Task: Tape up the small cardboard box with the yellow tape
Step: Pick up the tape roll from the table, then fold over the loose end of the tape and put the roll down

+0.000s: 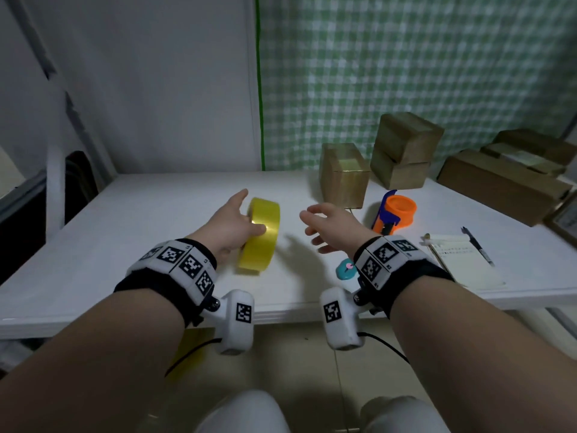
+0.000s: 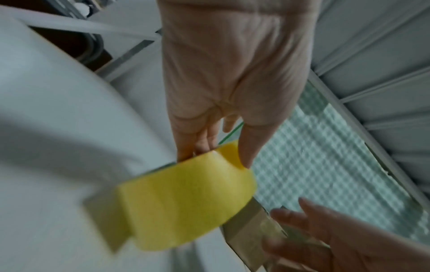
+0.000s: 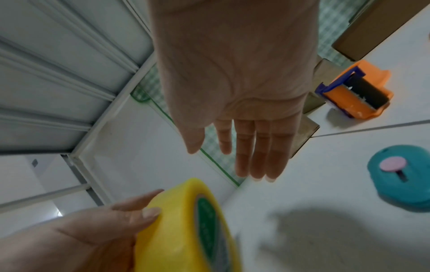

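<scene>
While left hand (image 1: pixel 231 226) grips yellow tape (image 1: pixel 260 235) (on edge), right hand (image 1: pixel 331 226) hovers.

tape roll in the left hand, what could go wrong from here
The left hand holds the tape roll on edge with fingers only at its rim, so it might slip or roll across the table. The right hand is open and empty, reaching toward the box; a nudge could tip the box. No loose tape end shows, so starting a strip may take time.
</scene>
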Demonstrator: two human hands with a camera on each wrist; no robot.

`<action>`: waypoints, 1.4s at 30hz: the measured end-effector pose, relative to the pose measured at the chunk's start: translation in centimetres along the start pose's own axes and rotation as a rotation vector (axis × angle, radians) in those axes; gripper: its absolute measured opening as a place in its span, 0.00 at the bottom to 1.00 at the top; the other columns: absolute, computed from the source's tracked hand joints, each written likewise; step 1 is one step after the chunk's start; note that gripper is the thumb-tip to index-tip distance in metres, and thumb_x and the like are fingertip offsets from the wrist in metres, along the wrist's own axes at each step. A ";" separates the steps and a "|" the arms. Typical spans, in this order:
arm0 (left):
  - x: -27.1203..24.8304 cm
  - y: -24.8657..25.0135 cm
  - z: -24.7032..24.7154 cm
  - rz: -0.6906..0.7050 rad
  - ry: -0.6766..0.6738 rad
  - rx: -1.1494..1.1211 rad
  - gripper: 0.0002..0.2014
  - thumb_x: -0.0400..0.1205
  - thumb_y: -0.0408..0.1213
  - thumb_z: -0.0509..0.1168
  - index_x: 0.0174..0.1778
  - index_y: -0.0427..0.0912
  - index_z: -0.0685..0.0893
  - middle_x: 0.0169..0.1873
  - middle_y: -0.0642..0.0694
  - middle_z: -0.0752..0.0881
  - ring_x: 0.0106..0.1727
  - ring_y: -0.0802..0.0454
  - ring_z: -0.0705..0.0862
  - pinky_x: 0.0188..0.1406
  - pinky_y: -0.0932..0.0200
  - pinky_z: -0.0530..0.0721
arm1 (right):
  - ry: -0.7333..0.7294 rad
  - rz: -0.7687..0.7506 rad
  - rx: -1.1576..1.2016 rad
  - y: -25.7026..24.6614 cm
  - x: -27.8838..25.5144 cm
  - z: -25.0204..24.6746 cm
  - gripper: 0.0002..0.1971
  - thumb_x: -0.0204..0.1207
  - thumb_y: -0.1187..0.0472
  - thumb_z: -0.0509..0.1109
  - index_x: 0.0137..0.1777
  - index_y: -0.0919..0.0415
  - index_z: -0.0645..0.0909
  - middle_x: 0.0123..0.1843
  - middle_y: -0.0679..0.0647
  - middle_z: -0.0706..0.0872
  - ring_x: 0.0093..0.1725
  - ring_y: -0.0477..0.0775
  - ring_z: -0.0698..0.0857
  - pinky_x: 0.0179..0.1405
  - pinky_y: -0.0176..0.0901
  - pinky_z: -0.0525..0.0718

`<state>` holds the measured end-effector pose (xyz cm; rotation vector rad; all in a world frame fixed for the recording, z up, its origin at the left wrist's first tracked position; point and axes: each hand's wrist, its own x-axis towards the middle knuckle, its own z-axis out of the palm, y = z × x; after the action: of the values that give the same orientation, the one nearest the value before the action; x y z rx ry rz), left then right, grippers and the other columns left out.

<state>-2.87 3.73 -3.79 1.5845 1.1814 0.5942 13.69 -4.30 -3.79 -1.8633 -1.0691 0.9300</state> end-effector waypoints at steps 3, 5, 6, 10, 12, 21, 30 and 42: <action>-1.5 0.2 1.8 -0.018 -0.134 -0.200 0.44 0.78 0.19 0.65 0.84 0.53 0.50 0.44 0.40 0.85 0.41 0.46 0.85 0.49 0.50 0.84 | -0.019 -0.012 0.069 -0.3 -1.0 -0.4 0.27 0.80 0.50 0.65 0.78 0.51 0.66 0.59 0.60 0.85 0.50 0.57 0.85 0.55 0.51 0.87; -2.2 0.0 3.2 -0.029 -0.212 -0.241 0.45 0.79 0.18 0.64 0.84 0.52 0.48 0.48 0.40 0.86 0.45 0.45 0.85 0.51 0.50 0.83 | -0.025 -0.014 0.075 -0.1 -1.4 -0.8 0.28 0.80 0.54 0.66 0.79 0.51 0.65 0.57 0.59 0.85 0.50 0.57 0.85 0.56 0.53 0.87; -2.5 0.0 3.8 -0.035 -0.243 -0.252 0.45 0.78 0.18 0.64 0.84 0.52 0.48 0.52 0.40 0.86 0.48 0.44 0.85 0.55 0.48 0.83 | -0.030 -0.009 0.071 0.1 -1.5 -1.0 0.29 0.79 0.57 0.67 0.79 0.51 0.64 0.57 0.59 0.84 0.50 0.57 0.85 0.57 0.53 0.88; -2.8 0.1 5.0 -0.070 -0.314 -0.244 0.48 0.77 0.17 0.65 0.84 0.54 0.46 0.70 0.36 0.79 0.62 0.39 0.81 0.65 0.40 0.79 | -0.106 0.029 0.100 1.1 -2.0 -1.8 0.31 0.78 0.63 0.69 0.80 0.51 0.63 0.63 0.62 0.84 0.56 0.62 0.87 0.58 0.54 0.88; -2.5 0.1 5.0 -0.094 -0.300 -0.231 0.47 0.77 0.21 0.67 0.84 0.56 0.49 0.72 0.37 0.78 0.64 0.39 0.82 0.61 0.42 0.83 | -0.153 0.026 0.104 1.2 -2.2 -2.0 0.31 0.78 0.63 0.69 0.80 0.52 0.64 0.64 0.62 0.84 0.54 0.60 0.86 0.52 0.50 0.88; -1.7 -1.0 3.3 0.105 -0.076 0.207 0.35 0.71 0.50 0.75 0.75 0.60 0.70 0.75 0.45 0.65 0.75 0.44 0.70 0.72 0.45 0.75 | -0.196 -0.035 0.042 0.9 -2.0 -0.6 0.27 0.82 0.59 0.65 0.80 0.48 0.64 0.68 0.60 0.80 0.54 0.57 0.83 0.50 0.46 0.85; -1.9 -0.7 3.6 0.397 0.092 0.445 0.20 0.81 0.45 0.65 0.70 0.47 0.80 0.74 0.48 0.76 0.76 0.52 0.71 0.74 0.59 0.65 | -0.074 -0.134 -0.032 0.7 -1.9 -0.1 0.20 0.81 0.59 0.65 0.73 0.48 0.75 0.58 0.55 0.77 0.45 0.52 0.79 0.43 0.45 0.85; -1.6 0.3 3.2 0.461 0.181 0.393 0.09 0.79 0.38 0.69 0.50 0.38 0.91 0.51 0.43 0.91 0.54 0.49 0.84 0.53 0.63 0.74 | 0.181 -0.332 -0.214 0.3 0.1 0.0 0.05 0.75 0.61 0.72 0.44 0.61 0.88 0.31 0.40 0.78 0.33 0.42 0.77 0.35 0.35 0.76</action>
<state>-0.75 0.86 -4.39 2.2068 1.1129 0.8531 13.77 -4.31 -4.05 -1.8228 -1.3535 0.4619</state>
